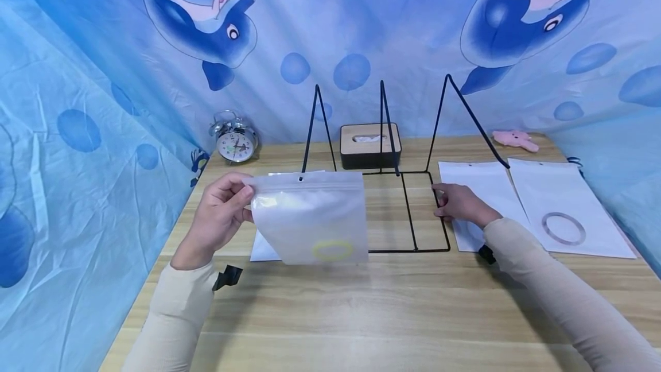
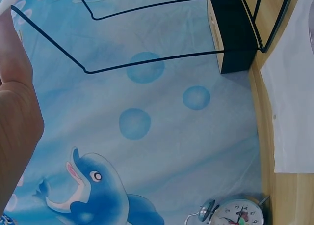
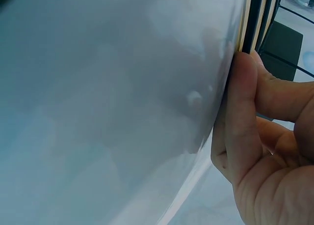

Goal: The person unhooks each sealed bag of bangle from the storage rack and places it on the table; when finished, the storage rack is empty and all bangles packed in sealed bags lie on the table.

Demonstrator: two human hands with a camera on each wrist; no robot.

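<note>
In the head view my left hand (image 1: pixel 219 211) pinches the upper left corner of a frosted zip bag (image 1: pixel 310 217) between thumb and fingers. A yellow ring (image 1: pixel 314 250) shows through the bag near its bottom. The bag's top hole lies right at the tip of the left prong of a black wire rack (image 1: pixel 409 211). My right hand (image 1: pixel 462 205) grips the rack's right base bar; in the right wrist view the thumb and fingers close round the dark bar (image 3: pixel 253 18). The left wrist view shows the rack's angled prongs (image 2: pixel 147 62) beside my left hand.
Two white bags (image 1: pixel 475 188) lie at the right, one with a grey ring. Another white bag (image 1: pixel 265 248) lies partly hidden under the held one. Behind stand an alarm clock (image 1: pixel 236 143), a tissue box (image 1: pixel 369 159) and a pink plush toy (image 1: pixel 515 139), before a blue dolphin curtain.
</note>
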